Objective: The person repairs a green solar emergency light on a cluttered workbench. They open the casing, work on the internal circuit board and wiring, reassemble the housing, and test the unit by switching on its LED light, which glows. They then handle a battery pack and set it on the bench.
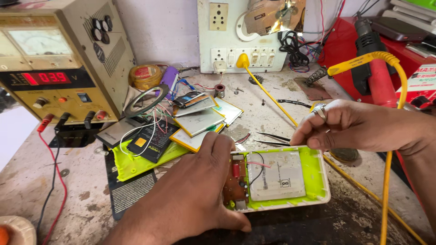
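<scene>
Two hands steady an opened green case [318,179] on the table [272,118]: left hand [200,190] grasping its circuit end, right hand [359,127] pinching its far rim.

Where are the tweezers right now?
In the head view, the tweezers lie on the workbench right of centre, just above the open green case, between the left hand and right hand.

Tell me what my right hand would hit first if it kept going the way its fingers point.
The right hand points left over the opened green case. Most likely it meets the tweezers first, then the battery pouches, though depth is unclear.
</scene>
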